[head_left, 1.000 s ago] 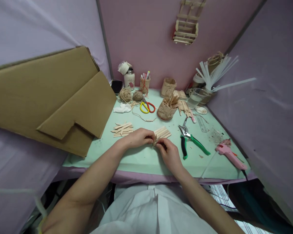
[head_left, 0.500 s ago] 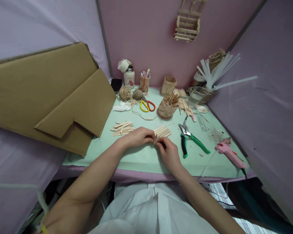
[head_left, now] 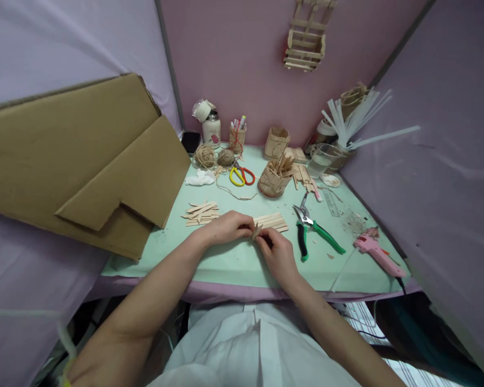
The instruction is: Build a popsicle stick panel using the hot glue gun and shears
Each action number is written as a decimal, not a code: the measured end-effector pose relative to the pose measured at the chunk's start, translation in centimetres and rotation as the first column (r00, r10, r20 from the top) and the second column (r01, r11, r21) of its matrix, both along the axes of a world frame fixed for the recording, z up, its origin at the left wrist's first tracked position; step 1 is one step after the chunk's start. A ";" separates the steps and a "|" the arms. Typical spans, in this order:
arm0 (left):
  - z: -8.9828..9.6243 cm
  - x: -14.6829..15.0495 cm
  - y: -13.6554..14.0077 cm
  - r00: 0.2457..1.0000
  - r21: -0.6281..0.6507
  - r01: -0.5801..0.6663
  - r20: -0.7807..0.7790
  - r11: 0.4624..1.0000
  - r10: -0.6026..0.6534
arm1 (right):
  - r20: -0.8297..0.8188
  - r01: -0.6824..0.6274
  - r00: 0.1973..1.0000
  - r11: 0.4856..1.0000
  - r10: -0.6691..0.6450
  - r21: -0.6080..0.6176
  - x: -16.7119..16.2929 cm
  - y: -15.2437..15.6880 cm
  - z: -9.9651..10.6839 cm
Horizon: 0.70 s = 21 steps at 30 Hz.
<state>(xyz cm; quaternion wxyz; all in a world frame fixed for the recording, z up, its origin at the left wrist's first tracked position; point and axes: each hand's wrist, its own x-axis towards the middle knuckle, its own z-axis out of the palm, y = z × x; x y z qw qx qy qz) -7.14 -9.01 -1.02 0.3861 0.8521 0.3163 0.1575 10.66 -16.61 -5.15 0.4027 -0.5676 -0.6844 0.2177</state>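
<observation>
My left hand (head_left: 234, 226) and my right hand (head_left: 277, 250) meet near the front of the green table. Between their fingertips are small pointed wooden stick pieces (head_left: 256, 231), pinched from both sides; how many is hard to make out. Just behind the fingers lies a row of flat wooden sticks (head_left: 272, 221), side by side on the table and partly hidden by my hands. To the left of my left hand is a loose pile of cut wooden sticks (head_left: 201, 213). Green-handled pruning shears (head_left: 306, 221) lie with blades apart to the right of my right hand.
A pink glue gun (head_left: 377, 253) lies at the right edge. Behind are a stick-filled wooden cup (head_left: 273, 183), scissors (head_left: 242, 175), twine balls (head_left: 205, 156) and a clear plastic cup (head_left: 321, 161). Folded cardboard (head_left: 105, 145) leans over the left side.
The row of flat sticks now shows slightly farther right and flatter behind my fingers. The pinched pieces have turned a little. The whole view has shifted slightly.
</observation>
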 end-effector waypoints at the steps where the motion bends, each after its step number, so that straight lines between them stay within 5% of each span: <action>1: 0.0 0.0 0.0 1.000 -0.001 0.001 0.004 1.000 -0.001 | 0.000 0.002 1.000 1.000 -0.002 0.002 0.0 0.0 0.0; 21: 0.1 0.1 0.0 1.000 0.009 0.017 0.008 1.000 -0.017 | -0.008 0.010 1.000 1.000 -0.009 0.004 0.0 -0.1 -0.1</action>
